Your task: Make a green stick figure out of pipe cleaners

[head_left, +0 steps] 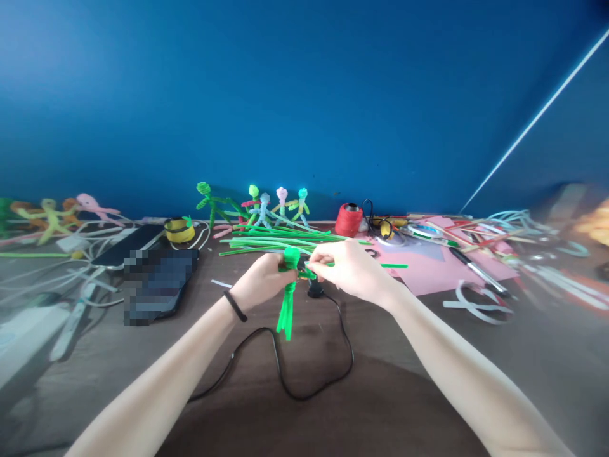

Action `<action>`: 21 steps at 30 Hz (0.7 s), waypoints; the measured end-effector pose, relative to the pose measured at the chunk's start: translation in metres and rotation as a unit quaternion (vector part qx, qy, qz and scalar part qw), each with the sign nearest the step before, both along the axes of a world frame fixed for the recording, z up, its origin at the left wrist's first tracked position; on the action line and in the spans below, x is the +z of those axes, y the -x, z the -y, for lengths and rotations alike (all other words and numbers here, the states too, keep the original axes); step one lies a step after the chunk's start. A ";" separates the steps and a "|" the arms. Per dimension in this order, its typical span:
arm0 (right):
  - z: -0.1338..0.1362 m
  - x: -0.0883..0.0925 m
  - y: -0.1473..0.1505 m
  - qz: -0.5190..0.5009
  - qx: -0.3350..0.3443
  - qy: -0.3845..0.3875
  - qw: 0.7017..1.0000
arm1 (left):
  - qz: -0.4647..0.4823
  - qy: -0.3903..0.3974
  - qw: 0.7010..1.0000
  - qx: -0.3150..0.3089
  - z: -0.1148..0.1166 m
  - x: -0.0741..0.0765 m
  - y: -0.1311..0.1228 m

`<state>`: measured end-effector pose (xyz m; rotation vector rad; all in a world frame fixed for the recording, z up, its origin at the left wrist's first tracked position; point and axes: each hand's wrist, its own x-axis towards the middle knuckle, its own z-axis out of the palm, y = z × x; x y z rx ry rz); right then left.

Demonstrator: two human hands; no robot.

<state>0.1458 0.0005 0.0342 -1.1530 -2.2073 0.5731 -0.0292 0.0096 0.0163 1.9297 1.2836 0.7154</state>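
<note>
The fuzzy green pipe-cleaner figure [287, 306] hangs straight down just above the brown surface [409, 381], its top pinched tight in the left hand [259, 279] grip, while the right hand [349, 270] close beside it pinches the figure's thin arm, which sticks out sideways.

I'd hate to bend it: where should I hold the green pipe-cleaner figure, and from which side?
Probably its bunched middle, just under the looped top: pinch the green pipe-cleaner figure there from the left, as the left hand does. The strands are thickest there; the legs hang loose and thin below, and the right hand is on the side arm.
</note>
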 end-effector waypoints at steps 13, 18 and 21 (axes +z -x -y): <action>-0.005 -0.005 -0.003 -0.080 0.097 0.154 0.980 | 0.183 0.029 0.978 0.092 -0.003 0.003 0.001; -0.011 -0.007 -0.006 -0.052 0.115 0.168 0.978 | 0.242 0.075 0.962 0.099 -0.001 0.010 0.001; -0.013 -0.006 -0.007 -0.046 0.123 0.179 0.975 | 0.245 0.080 0.961 0.102 0.001 0.012 0.001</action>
